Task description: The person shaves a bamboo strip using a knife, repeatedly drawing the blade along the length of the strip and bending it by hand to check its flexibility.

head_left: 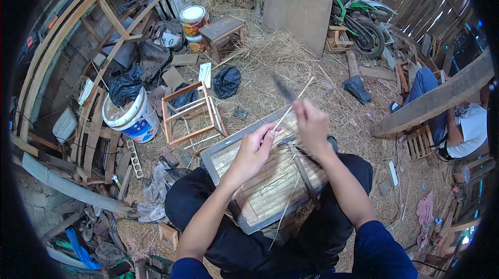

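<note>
My left hand [253,153] is closed around a thin pale strip [283,116], perhaps cane or bamboo, which slants up to the right. My right hand [312,123] grips a knife [284,89], its dark blade pointing up and to the left beside the strip; the handle is hidden in the fist. Below both hands, across my lap, rests a grey-framed panel [221,209] with a straw-coloured, slatted surface. On its right side lies a dark curved bar [306,177], and another thin strip [285,211] hangs over the near edge.
Ahead on the straw-strewn ground stand a small wooden frame [189,118], a white bucket [130,115], a stool [222,29] and black plastic bags [226,81]. A leaning board [299,11] and a motorcycle [364,32] are farther back. Another person [465,128] sits at right behind a beam [434,100].
</note>
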A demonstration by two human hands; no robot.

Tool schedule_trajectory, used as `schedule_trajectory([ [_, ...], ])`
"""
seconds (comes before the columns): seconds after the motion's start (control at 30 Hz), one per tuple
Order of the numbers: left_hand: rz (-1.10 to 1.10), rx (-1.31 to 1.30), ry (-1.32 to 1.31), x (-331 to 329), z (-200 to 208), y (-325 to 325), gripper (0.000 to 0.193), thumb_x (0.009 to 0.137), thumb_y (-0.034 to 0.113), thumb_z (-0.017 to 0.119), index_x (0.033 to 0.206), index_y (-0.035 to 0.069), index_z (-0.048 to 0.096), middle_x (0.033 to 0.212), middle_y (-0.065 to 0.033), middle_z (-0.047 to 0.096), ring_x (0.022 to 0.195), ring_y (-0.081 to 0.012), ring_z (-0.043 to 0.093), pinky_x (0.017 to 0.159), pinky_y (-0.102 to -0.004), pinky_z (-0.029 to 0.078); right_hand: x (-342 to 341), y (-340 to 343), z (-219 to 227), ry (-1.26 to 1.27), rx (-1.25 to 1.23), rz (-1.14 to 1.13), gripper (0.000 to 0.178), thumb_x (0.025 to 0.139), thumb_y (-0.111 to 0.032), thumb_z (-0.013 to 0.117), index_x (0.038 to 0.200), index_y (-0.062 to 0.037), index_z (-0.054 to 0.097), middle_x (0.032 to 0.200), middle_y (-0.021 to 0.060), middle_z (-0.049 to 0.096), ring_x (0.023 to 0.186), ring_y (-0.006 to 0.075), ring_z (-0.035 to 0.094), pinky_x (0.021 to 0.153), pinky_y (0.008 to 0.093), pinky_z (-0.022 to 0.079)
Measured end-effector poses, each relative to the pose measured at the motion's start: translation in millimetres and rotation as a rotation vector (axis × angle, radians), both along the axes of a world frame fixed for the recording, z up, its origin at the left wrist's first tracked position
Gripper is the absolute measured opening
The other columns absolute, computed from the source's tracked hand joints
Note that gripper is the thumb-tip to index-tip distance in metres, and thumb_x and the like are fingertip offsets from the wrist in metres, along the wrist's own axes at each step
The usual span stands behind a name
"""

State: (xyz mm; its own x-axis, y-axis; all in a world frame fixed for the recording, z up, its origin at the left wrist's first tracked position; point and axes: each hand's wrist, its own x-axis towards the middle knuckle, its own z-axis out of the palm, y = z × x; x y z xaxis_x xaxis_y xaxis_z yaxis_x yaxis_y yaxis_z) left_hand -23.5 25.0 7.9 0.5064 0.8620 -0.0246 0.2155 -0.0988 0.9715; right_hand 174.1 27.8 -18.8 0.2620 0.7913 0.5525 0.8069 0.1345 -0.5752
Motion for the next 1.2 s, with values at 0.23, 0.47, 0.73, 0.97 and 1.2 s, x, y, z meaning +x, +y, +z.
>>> schedule_trajectory([
  [0.23, 0.045, 0.140, 0.112, 0.7, 14.5, -3.9, 0.021, 0.104, 0.014, 0.049, 0.109, -0.002, 0.061, 0.066, -0.0193, 0.061, 0.054, -0.0270, 0.059, 0.056, -0.0400, 0.045, 6.3, 9.7, -5.4, -0.102, 0.077, 0.031, 0.041, 0.105, -0.037, 0.054, 0.075, -0.0100, 0.054, 0.052, 0.0086, 0.053, 0.041, 0.0259, 0.053, 0.040, 0.0391, 0.039],
  [0.47, 0.070, 0.275, 0.111, -0.5, -7.6, -0.7, 0.019, 0.105, 0.014, 0.049, 0.104, -0.002, 0.060, 0.068, -0.0125, 0.055, 0.059, -0.0175, 0.052, 0.060, -0.0348, 0.044, -26.4, -7.2, -19.4, -0.126, 0.136, 0.173, 0.035, 0.101, -0.033, 0.062, 0.077, -0.0082, 0.055, 0.056, 0.0115, 0.056, 0.047, 0.0303, 0.058, 0.042, 0.0406, 0.042],
  [0.73, 0.060, 0.244, 0.079, 2.4, 3.4, -2.4, 0.015, 0.103, 0.012, 0.051, 0.103, -0.002, 0.059, 0.071, -0.0139, 0.058, 0.061, -0.0179, 0.057, 0.061, -0.0343, 0.046, 13.6, 15.2, -3.7, -0.029, 0.066, -0.068, 0.032, 0.103, -0.032, 0.058, 0.081, -0.0086, 0.059, 0.058, 0.0122, 0.059, 0.048, 0.0311, 0.060, 0.043, 0.0409, 0.042],
  [0.97, 0.156, 0.297, 0.195, -5.2, -2.6, -1.5, 0.014, 0.103, 0.011, 0.053, 0.106, -0.001, 0.060, 0.074, -0.0143, 0.062, 0.062, -0.0206, 0.060, 0.059, -0.0345, 0.046, -13.8, -4.2, -14.2, -0.136, 0.054, 0.120, 0.037, 0.105, -0.035, 0.054, 0.078, -0.0080, 0.054, 0.057, 0.0112, 0.057, 0.046, 0.0295, 0.058, 0.043, 0.0396, 0.042],
  [1.2, 0.107, 0.346, 0.131, -6.7, -2.4, -2.9, 0.017, 0.103, 0.012, 0.053, 0.112, 0.000, 0.061, 0.083, -0.0234, 0.066, 0.073, -0.0383, 0.066, 0.066, -0.0432, 0.050, -4.9, 7.1, -11.1, 0.021, -0.025, -0.059, 0.041, 0.106, -0.037, 0.051, 0.079, -0.0058, 0.053, 0.057, 0.0143, 0.056, 0.052, 0.0367, 0.060, 0.047, 0.0467, 0.043],
])
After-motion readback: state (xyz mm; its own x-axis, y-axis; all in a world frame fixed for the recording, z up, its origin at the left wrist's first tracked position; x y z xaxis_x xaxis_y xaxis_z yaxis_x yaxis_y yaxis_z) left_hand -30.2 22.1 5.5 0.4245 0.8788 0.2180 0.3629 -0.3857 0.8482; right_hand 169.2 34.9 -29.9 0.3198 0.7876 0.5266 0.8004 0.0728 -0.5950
